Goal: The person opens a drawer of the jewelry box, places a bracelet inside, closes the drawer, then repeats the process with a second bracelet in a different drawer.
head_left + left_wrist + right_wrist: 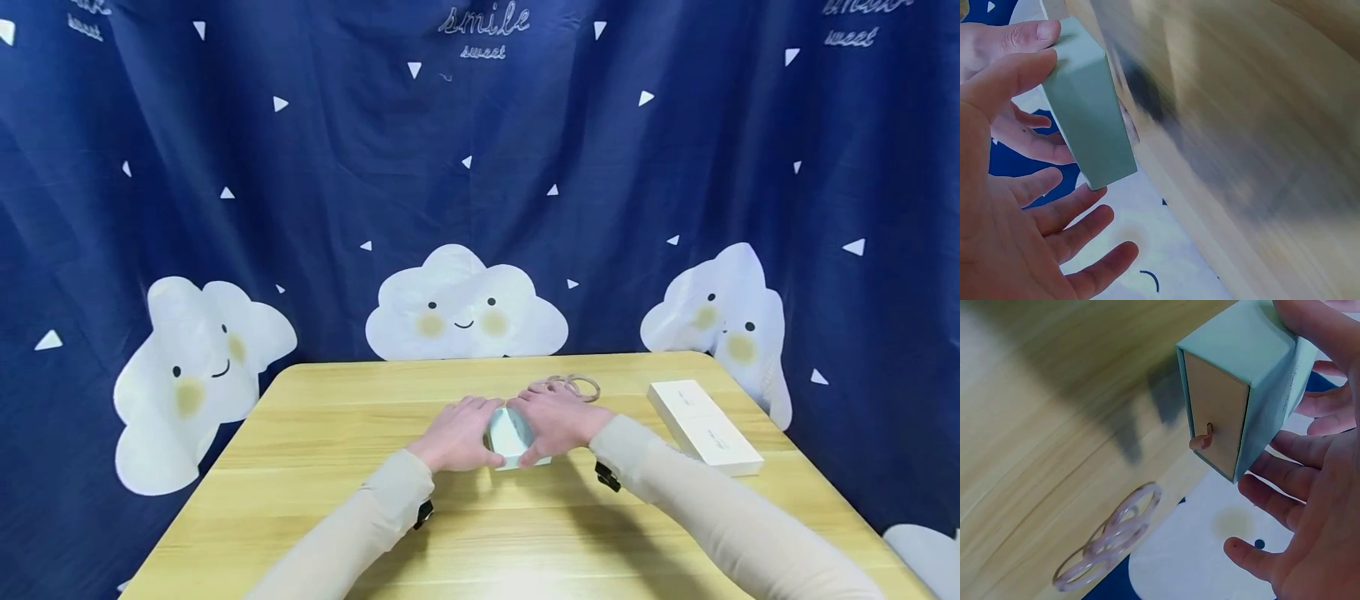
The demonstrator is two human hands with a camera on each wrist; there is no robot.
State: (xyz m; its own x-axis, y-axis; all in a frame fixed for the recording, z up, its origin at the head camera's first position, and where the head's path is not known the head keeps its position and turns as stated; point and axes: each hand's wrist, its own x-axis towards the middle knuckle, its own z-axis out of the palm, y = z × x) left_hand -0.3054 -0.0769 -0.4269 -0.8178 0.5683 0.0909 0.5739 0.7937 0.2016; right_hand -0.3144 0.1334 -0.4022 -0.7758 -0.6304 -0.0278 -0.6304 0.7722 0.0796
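A small mint-green drawer box (510, 435) is held between my two hands over the middle of the table. My left hand (461, 435) grips its left side, thumb on the near edge and fingertips at the far end. From the right, my right hand (558, 423) grips it the same way, thumb near and fingers behind. The right wrist view shows the box's beige drawer end, with a short tan ribbon pull (1200, 439) sticking out. Shadows lie apart from the box there, so it appears raised off the wood. Its underside is hidden.
Pale pinkish translucent bangles (1113, 537) lie overlapping on the table beyond my right hand. A long white box (708, 429) with small print lies to the right. The wooden table (322, 433) ends at a dark blue curtain (322, 208) with clouds.
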